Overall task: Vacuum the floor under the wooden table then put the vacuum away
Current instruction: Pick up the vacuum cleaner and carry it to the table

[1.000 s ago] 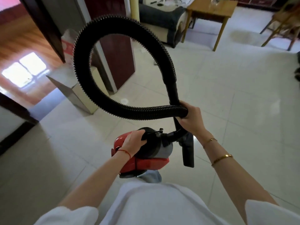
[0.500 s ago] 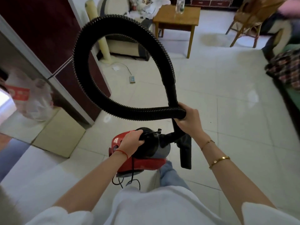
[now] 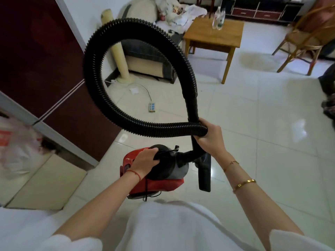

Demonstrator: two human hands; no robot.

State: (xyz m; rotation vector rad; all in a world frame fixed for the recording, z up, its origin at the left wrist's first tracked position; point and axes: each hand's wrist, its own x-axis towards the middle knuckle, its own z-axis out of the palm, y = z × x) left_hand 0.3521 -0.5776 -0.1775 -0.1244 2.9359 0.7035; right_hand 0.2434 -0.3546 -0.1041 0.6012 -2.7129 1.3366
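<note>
A small red and black vacuum [image 3: 163, 183] hangs in front of my body above the tiled floor. My left hand [image 3: 145, 161] grips its black top handle. The ribbed black hose [image 3: 94, 57] curls up in a big loop. My right hand [image 3: 208, 136] is closed around the hose and the rigid tube where they cross. A black nozzle [image 3: 204, 174] points down beside the vacuum. The wooden table [image 3: 215, 36] stands ahead at the top, with two clear bottles [image 3: 218, 19] on it.
A dark red cabinet [image 3: 39, 57] stands on my left, with a plastic bag [image 3: 16, 142] by it. A power strip [image 3: 152, 107] and its cord lie on the floor ahead. A sofa [image 3: 145, 58], a rolled mat [image 3: 116, 49] and a rattan chair [image 3: 304, 38] surround the table.
The view has swung right and closer to the wooden table; the doorway on the left has dropped out of sight. Both hands keep the same hold on the vacuum and hose.
</note>
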